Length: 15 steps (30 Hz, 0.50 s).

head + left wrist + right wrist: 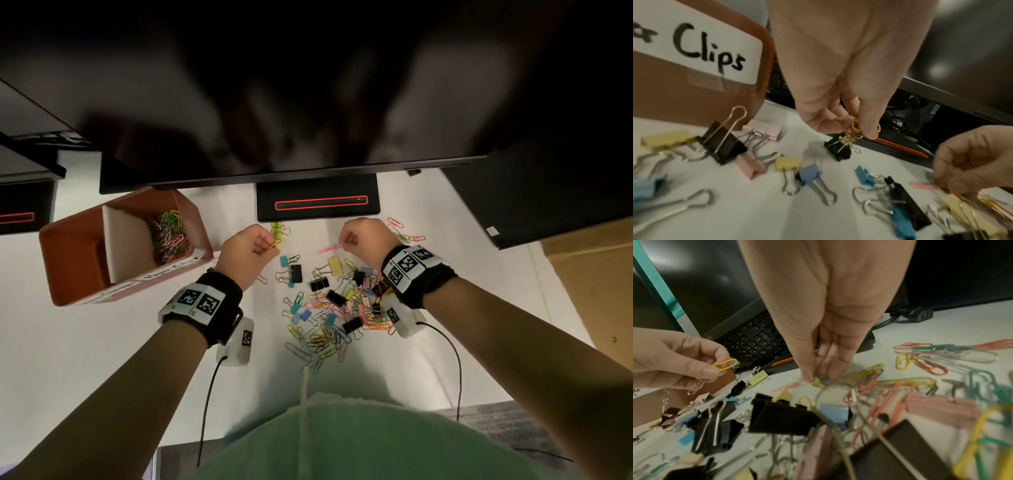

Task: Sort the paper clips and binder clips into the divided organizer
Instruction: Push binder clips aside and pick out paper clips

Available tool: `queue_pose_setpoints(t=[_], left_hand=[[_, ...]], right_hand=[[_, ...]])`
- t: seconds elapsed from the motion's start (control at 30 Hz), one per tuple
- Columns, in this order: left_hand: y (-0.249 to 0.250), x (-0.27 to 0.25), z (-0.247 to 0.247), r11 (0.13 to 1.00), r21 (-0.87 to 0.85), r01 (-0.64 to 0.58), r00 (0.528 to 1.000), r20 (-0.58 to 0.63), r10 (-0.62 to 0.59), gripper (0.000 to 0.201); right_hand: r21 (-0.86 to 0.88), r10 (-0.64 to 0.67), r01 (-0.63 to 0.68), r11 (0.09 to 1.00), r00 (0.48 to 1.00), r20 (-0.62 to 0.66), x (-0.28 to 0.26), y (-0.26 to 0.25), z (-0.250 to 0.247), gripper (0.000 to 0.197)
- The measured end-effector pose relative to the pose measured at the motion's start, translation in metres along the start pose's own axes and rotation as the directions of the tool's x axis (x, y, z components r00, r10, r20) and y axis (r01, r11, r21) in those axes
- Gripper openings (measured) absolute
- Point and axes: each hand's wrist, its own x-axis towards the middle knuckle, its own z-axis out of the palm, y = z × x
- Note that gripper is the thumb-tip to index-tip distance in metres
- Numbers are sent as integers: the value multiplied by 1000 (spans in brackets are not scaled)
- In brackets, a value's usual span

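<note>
Head view, with both wrist views. The left hand (pixel 246 253) is raised above the white surface (pixel 102 342), thumb and fingers pinching a yellow paper clip (pixel 725 364); a silver paper clip (pixel 696 387) hangs below the same grip. The right hand (pixel 366 240) is lowered to the far edge of the clip pile (pixel 337 308), its fingertips (pixel 807 378) closed on a small cluster of paper clips (pixel 821 381) that includes yellow and green ones. A pink paper clip (pixel 330 247) lies just left of this hand. The pile mixes coloured paper clips with black, yellow, blue and pink binder clips, all loose on the surface between the 2 forearms. The brown divided organizer (pixel 68 260) stands to the left of the left hand; its right compartment holds coloured paper clips (pixel 169 236), and a handwritten label (pixel 694 47) on its front wall ends in "Clips". A monitor base (pixel 318 198) stands beyond the hands.
</note>
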Motion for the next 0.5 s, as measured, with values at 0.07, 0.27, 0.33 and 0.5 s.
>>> queue_pose_setpoints(t=[0.07,0.27,0.33,0.5], left_hand=[[-2,-3,5,999,30,-11,999,39,9,12],[-1,-4,20,977,191,-91,990,126,67,21],[-2,-2,23,959,258,-117,984,161,77,23],[-6,-1,25,941,319,-114,985,161,65,17]], right_hand=[[-8,18,-18,1000,1000,10,-1,2,2,23],[-130,97,-88,988,993,66,-8,1,1,53],[-121,96,-86,989,993,75,-8,1,4,51],[-96,85,-76,992,993,87,-5,-2,6,26]])
